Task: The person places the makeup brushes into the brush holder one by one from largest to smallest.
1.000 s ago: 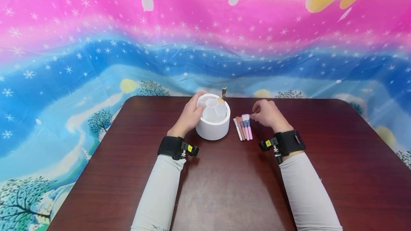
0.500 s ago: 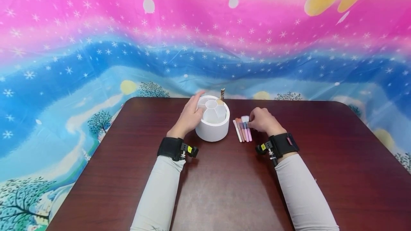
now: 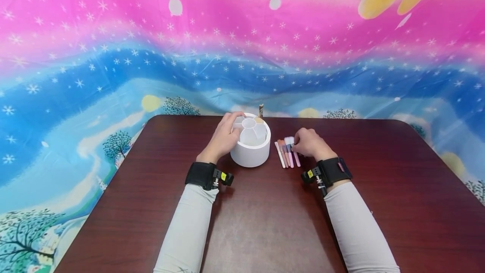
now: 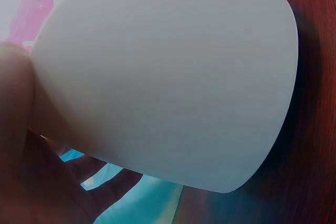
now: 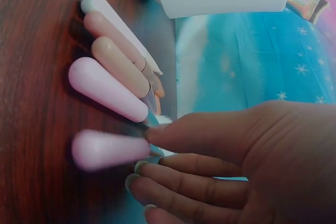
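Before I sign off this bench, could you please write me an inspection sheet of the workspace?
Surface: dark reddish wooden table.
Job's things: white round organizer with compartments, on the table; five brushes to its right, one pink brush angled away from the next; a brown patterned item, too small to identify, above the organizer's far rim.
Clutter: nothing seen.
Hands: left hand grips the organizer's left side; right hand pinches the pink brush near its bristle end.
Cables: nothing seen.
Surroundings: patterned fabric backdrop behind the table; black camera straps on both wrists.
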The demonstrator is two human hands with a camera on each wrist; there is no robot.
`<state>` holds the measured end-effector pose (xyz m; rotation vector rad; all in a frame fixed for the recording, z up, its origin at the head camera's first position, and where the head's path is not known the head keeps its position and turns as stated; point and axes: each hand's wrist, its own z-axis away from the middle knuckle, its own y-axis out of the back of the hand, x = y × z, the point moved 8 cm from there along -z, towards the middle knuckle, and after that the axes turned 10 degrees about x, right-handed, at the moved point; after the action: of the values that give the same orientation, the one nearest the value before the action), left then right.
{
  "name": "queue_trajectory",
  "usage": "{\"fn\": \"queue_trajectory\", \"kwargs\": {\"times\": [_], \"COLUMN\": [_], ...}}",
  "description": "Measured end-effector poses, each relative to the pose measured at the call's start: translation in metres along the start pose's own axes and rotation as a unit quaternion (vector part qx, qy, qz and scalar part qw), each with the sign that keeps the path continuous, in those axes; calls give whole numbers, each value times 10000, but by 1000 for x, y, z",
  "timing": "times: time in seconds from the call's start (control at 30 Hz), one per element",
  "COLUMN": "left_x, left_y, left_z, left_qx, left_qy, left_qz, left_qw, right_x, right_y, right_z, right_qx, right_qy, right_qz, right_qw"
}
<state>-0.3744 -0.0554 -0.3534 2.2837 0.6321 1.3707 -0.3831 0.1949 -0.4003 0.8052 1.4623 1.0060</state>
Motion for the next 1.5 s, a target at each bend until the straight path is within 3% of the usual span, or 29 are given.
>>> {"fn": "queue_trajectory", "kwargs": {"times": [0.3,0.67,0.93,1.3,1.5], "left_x": [5,2,0,2,1], "left_y": [1,7,8,10,9], "left_z": [-4,-7,-5,-7,-6], "left_qx": [0,-2,3,132,137], "left_qy": [-368,-12,211,269,256], "left_qz": [21,-17,145,78,44], "left_qw": [9993,10000,9997,9995,9996], "right_x": [2,8,7,-12,-28], "right_y": [0,1,4,40,52], "right_z": [1,4,5,7,10], "right_qx": [-58,-249,-372,494,816], "right_qy": [-132,-501,-389,204,530], "right_qz": [165,373,469,-119,-965], "right_qw": [9998,9977,9975,9985,9906]}}
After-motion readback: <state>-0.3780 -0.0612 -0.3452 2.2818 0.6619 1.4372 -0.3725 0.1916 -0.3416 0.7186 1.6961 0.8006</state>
